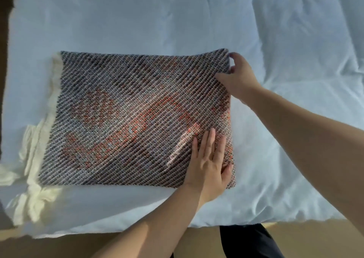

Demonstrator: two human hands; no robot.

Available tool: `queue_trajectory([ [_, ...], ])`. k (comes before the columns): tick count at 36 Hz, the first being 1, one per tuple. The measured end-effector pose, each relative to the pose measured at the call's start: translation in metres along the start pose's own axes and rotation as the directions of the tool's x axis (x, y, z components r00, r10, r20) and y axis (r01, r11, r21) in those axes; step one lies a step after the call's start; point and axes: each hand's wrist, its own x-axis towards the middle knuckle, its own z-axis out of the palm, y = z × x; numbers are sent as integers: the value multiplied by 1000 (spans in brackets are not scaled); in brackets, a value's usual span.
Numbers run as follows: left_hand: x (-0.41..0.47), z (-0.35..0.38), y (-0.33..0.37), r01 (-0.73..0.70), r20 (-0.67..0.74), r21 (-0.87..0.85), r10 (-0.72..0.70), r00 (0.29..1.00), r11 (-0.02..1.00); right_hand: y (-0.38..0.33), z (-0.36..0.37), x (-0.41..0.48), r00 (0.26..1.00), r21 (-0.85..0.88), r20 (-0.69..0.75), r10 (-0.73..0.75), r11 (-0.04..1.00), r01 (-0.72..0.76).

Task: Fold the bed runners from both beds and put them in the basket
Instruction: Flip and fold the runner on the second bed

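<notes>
A woven bed runner (128, 116), grey and white with orange-red patches, lies folded into a rectangle on the white bed (137, 21). A cream fringe (39, 145) sticks out along its left side. My left hand (208, 163) presses flat on the runner's near right corner, fingers straight, thumb at the right edge. My right hand (238, 74) pinches the far right corner of the runner between thumb and curled fingers. No basket is in view.
The white duvet is wrinkled to the right (305, 61). The bed's near edge runs along the bottom, with tan floor (59, 246) below it and my dark trouser leg (248, 242) at bottom centre. A dark strip borders the bed's left side.
</notes>
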Motion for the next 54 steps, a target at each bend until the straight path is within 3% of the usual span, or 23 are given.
queue_trajectory([
  [9,-19,-66,0,117,-62,-146,-127,990,982,-112,19,-22,964,-245,130,-231,935,257],
  [15,-50,-119,-16,149,-188,-238,-196,962,960,-176,65,-44,966,-288,150,-210,925,246],
  [26,-128,-206,-106,354,-104,-459,-445,890,815,-253,177,-76,988,-235,113,-104,964,128],
  [33,-148,-219,-183,493,-109,-433,-587,802,755,-274,240,-70,990,-232,74,-121,963,135],
  [37,-154,-214,-228,538,-255,-369,-639,726,758,-282,279,-62,985,-246,69,-155,955,168],
  [41,-161,-199,-271,572,-130,-408,-666,735,711,-286,316,-55,982,-280,77,-175,941,190],
  [49,-161,-184,-312,593,34,-278,-609,792,756,-278,359,-42,987,-350,92,-131,924,155],
  [52,-158,-178,-318,640,134,-213,-627,767,738,-271,365,-35,990,-372,94,-104,919,132],
  [54,-156,-176,-322,652,114,-168,-643,758,739,-266,366,-31,988,-379,102,-113,914,143],
])
